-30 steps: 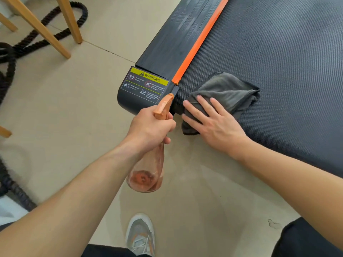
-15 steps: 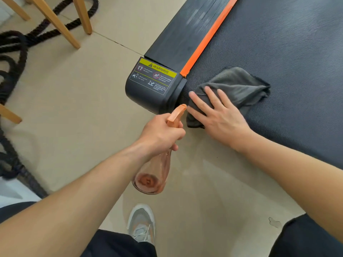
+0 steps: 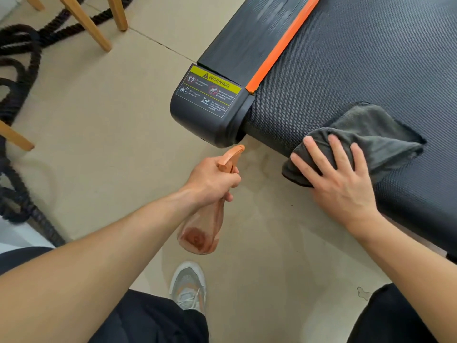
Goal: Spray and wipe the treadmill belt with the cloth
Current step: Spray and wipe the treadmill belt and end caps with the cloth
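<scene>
The black treadmill belt (image 3: 358,58) fills the upper right, edged by an orange strip (image 3: 284,43) and a dark side rail. A folded grey cloth (image 3: 376,134) lies at the belt's near end, drooping over the edge. My right hand (image 3: 338,179) presses flat on the cloth with straight, spread fingers. My left hand (image 3: 212,179) grips the neck of an orange see-through spray bottle (image 3: 200,233), held over the floor, its nozzle pointing at the treadmill's end cap (image 3: 207,112).
The end cap carries a yellow warning label (image 3: 210,91). Thick black rope (image 3: 17,115) coils on the tiled floor at left, beside wooden furniture legs (image 3: 84,23). My grey shoe (image 3: 189,288) stands below the bottle.
My right hand has slid the cloth rightward along the belt's near end, away from the end cap. The left hand still holds the bottle near the cap.
</scene>
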